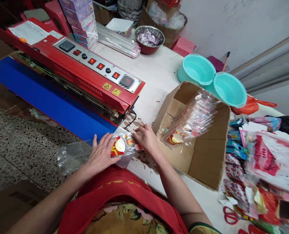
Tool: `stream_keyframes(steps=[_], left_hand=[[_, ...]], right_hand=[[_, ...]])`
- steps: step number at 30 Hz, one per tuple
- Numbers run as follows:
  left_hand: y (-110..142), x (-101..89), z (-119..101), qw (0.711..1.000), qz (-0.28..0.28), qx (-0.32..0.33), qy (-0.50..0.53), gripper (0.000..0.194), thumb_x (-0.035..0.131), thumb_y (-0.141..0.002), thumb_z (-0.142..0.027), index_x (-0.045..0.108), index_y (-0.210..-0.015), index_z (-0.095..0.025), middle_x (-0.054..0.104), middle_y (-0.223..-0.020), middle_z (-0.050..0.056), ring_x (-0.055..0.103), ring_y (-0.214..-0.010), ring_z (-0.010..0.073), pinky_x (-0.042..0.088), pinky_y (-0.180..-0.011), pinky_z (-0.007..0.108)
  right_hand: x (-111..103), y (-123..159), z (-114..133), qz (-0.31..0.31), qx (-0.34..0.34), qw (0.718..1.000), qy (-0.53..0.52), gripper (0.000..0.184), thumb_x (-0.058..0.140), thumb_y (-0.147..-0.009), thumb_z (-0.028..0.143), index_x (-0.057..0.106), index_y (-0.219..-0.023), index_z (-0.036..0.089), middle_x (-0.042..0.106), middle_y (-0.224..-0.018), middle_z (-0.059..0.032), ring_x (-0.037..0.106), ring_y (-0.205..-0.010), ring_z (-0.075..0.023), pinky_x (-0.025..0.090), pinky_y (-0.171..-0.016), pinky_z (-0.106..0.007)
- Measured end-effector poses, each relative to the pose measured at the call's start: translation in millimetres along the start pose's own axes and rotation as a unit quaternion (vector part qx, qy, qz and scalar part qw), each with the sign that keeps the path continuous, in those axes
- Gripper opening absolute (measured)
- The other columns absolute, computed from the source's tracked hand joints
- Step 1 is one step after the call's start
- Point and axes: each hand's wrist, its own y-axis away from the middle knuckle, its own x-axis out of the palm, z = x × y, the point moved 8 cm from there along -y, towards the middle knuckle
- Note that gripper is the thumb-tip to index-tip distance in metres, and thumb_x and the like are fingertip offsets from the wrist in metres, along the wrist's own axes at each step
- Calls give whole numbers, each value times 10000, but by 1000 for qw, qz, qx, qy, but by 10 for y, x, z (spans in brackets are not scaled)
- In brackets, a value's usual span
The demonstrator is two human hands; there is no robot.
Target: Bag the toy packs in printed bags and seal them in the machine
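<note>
A clear plastic packet holding small red, yellow and cream pieces (120, 145) lies at the near end of the long blue belt (49, 94), just beside the counter's edge. The left hand (101, 152) rests on the packet's left side, fingers spread. The right hand (145, 139) is at its right side, fingers bent, thumb and fingertips at the packet's edge; whether they pinch it I cannot tell. An empty-looking clear plastic bag (73, 157) hangs left of the left hand. Above the belt runs a red metal machine (85, 73) with lit red switches. Right of the right hand, an open brown cardboard box (205, 156) stands on the white counter (156, 70), a row of similar filled packets (190, 120) leaning inside. Beyond it are two turquoise plastic basins (196, 70) and, farther left, a steel bowl of small wrapped sachets (149, 39). Red-handled scissors (230, 215) lie near the box.
</note>
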Motion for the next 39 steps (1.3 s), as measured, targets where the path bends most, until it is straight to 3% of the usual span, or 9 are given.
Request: stream_keyframes(steps=[14,17,19,21,24,26,29,33,39], left_hand=[[11,6,-31,1000,7,-14,-11,658,658,-774,-492,462,-1329,-198,440,-1455,161,356,-1371,345,40,-1139,653],[22,23,-22,1000,7,-10,-2,699,671,-761,-510,446,-1346,-201,420,-1472,159,326,-1388,348,33,-1134,662],[19,29,6,1000,8,-8,14,754,681,-746,-533,417,-1373,-206,383,-1498,157,295,-1405,348,36,-1130,666],[-1,4,45,999,2,-16,42,783,686,-735,-555,406,-1382,-213,368,-1509,153,286,-1410,340,49,-1132,659],[-76,-141,66,994,-39,-29,99,663,660,-776,-526,473,-1332,-218,456,-1451,130,329,-1385,320,70,-1142,634],[-146,-271,18,983,-72,-25,167,506,601,-844,-469,541,-1275,-211,543,-1366,111,409,-1326,291,178,-1143,575],[-257,-342,-122,944,-59,-15,325,374,511,-914,-407,616,-1212,-208,625,-1235,88,546,-1171,221,400,-1042,400],[-308,-290,-251,886,-25,-34,463,286,553,-896,-353,695,-1115,-234,675,-1134,53,606,-1071,181,460,-949,292],[-233,-182,-123,846,-31,-146,513,167,650,-801,-330,720,-866,-193,710,-871,16,639,-806,155,490,-758,256]], right_hand=[[35,13,78,49,11,988,144,165,555,-886,295,670,-933,187,633,-1069,-95,597,-968,-236,472,-740,-309],[-74,6,71,9,12,997,75,114,576,-844,260,662,-850,186,646,-1042,-99,598,-972,-238,476,-757,-314],[-216,24,34,-33,18,997,-72,124,596,-827,297,637,-788,187,660,-1037,-96,610,-941,-227,484,-752,-315],[-248,58,-14,-16,46,959,-279,190,625,-817,373,610,-764,192,684,-1007,-89,634,-876,-212,495,-703,-306],[-39,160,72,106,107,836,-528,275,728,-752,440,592,-794,203,719,-908,-64,657,-751,-183,495,-611,-275],[122,238,189,160,130,766,-609,322,805,-683,412,604,-827,206,726,-857,-46,656,-691,-159,501,-593,-258],[328,308,311,179,140,718,-658,377,872,-601,332,645,-871,200,716,-795,-15,652,-655,-131,526,-611,-243],[477,339,331,151,159,721,-657,372,903,-531,279,661,-801,193,679,-697,22,628,-589,-111,530,-574,-227],[385,341,329,99,148,776,-605,342,918,-471,301,652,-652,184,636,-611,34,557,-543,-100,477,-540,-224]])
